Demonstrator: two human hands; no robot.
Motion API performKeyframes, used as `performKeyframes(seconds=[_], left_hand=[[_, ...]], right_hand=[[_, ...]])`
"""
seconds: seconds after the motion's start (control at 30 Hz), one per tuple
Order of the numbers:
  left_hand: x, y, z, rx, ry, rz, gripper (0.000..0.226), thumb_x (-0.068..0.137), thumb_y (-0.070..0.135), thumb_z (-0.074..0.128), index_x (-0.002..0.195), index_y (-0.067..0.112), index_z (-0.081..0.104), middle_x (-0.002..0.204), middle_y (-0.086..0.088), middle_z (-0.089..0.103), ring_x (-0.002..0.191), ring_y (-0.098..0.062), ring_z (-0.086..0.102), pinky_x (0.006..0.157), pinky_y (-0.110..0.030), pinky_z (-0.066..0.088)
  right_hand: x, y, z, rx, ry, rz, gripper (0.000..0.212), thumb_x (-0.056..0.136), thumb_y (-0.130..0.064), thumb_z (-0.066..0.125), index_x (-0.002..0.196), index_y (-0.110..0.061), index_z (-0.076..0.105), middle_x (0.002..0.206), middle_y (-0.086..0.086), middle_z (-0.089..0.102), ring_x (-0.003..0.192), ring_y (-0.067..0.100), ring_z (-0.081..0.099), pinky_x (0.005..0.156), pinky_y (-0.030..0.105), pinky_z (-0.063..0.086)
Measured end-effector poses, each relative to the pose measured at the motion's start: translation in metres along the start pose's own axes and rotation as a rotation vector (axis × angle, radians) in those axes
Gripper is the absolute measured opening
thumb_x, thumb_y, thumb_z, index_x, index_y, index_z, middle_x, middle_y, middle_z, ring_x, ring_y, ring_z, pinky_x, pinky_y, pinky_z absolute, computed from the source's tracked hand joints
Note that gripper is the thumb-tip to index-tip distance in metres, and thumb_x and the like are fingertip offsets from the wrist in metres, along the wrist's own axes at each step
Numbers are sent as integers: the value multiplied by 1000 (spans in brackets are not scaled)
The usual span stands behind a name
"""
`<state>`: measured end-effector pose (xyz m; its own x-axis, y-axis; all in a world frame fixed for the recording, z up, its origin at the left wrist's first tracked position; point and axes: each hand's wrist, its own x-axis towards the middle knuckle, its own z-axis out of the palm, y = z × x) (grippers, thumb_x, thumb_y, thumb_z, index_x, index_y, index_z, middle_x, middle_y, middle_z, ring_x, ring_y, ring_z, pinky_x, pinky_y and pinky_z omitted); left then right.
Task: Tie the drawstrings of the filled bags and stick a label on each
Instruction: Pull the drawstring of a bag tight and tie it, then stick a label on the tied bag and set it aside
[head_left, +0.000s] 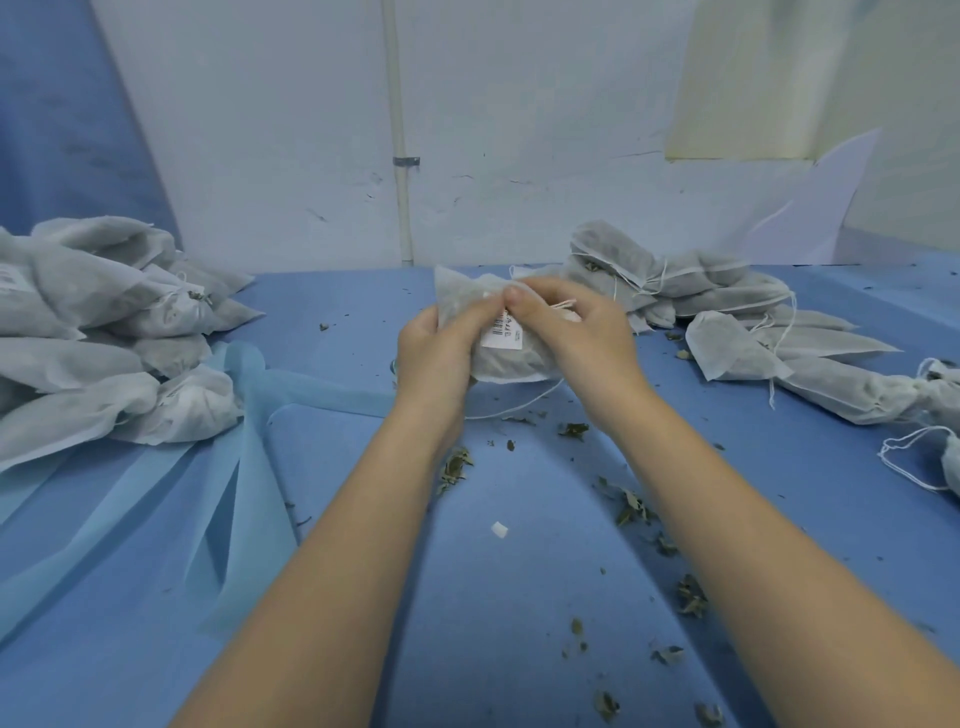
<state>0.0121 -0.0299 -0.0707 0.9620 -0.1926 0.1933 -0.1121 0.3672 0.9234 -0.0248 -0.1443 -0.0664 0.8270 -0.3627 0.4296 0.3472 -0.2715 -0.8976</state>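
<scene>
Now left hand (434, 358) and right hand (576, 332) grip one bag (498, 358); one label (503, 335).

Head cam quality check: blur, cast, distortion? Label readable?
Head view: strong blue cast, flat light with faint shadows; wide-angle bends the wall pipe. Both hands, left and right, look slightly soft; the label on the held bag shows a barcode, text unreadable.

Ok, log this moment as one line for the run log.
step: labelling | left hand: holds filled bag | right hand: presses barcode label onto bag | drawstring: trailing on table
</scene>
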Motion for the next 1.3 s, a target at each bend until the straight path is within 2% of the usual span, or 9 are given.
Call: performKeyframes(seconds=[0.17, 0.37, 0.47, 0.53, 0.67, 0.87, 1.0, 1.1, 1.3], left_hand=[[5, 2, 0, -85, 261, -21, 15, 79, 19, 72, 65, 15, 67, 68, -2, 68, 70, -21, 65, 76, -37, 54], [1, 6, 0, -167, 283, -79, 24, 79, 25, 75, 91, 6, 65, 92, -10, 68, 85, -27, 68, 67, -31, 56], [-1, 5, 2, -325, 268, -152, 38, 78, 40, 74, 91, 11, 54, 102, -11, 60, 88, -29, 70, 69, -33, 60], [0, 4, 4, -359, 302, -144, 33, 84, 48, 64, 88, 18, 52, 100, -6, 58, 90, -24, 67, 79, -37, 56], [7, 7, -2, -297, 275, -103, 37, 92, 52, 42, 94, 21, 64, 86, 2, 69, 85, -19, 68, 76, -35, 52], [9, -5, 8, 154, 290, -89, 32, 99, 33, 35, 99, 14, 61, 89, 2, 63, 80, -13, 59, 57, -13, 44], [-5, -17, 19, 386, 67, -67, 28, 92, 16, 38, 78, 9, 62, 87, -8, 69, 84, -28, 65, 75, -37, 55], [-13, -28, 22, 551, -10, -2, 26, 87, 4, 41, 83, 17, 62, 94, -3, 67, 95, -29, 64, 87, -46, 52], [-14, -35, 17, 597, -6, -24, 31, 86, 1, 42, 86, 23, 63, 79, 6, 63, 68, -14, 63, 69, -23, 53]], right_hand=[[-8, 6, 7, 88, 28, 123, 58, 71, -32, 83, 114, -39, 45, 107, -1, 51, 93, 12, 62, 74, 30, 57], [-7, 3, 20, 410, 18, 196, 35, 79, -7, 75, 85, -20, 43, 79, 3, 58, 54, 9, 54, 49, 21, 44], [11, -15, 42, 608, 167, 178, 29, 84, -5, 71, 83, -16, 44, 75, 2, 59, 54, 9, 57, 52, 19, 48], [23, -33, 72, 657, -27, 131, 19, 88, -18, 69, 96, -22, 52, 91, 2, 64, 68, 6, 64, 63, 19, 52], [29, -51, 111, 379, -384, 114, 39, 93, -42, 58, 132, -39, 53, 135, -11, 53, 114, 6, 56, 90, 21, 52], [21, -37, 82, 382, -240, 205, 23, 96, -32, 56, 113, -20, 67, 112, 1, 69, 89, 14, 70, 88, 23, 54], [18, -21, 39, 288, 33, 148, 19, 94, -13, 55, 84, -17, 70, 76, -1, 68, 62, 8, 59, 66, 20, 52], [18, 4, 3, 3, 175, 209, 19, 91, -16, 57, 76, -18, 69, 73, -4, 66, 69, 13, 56, 79, 35, 51], [7, 56, -42, -549, 105, 312, 30, 92, -28, 60, 118, -13, 65, 109, 2, 67, 91, 11, 54, 77, 18, 36]])
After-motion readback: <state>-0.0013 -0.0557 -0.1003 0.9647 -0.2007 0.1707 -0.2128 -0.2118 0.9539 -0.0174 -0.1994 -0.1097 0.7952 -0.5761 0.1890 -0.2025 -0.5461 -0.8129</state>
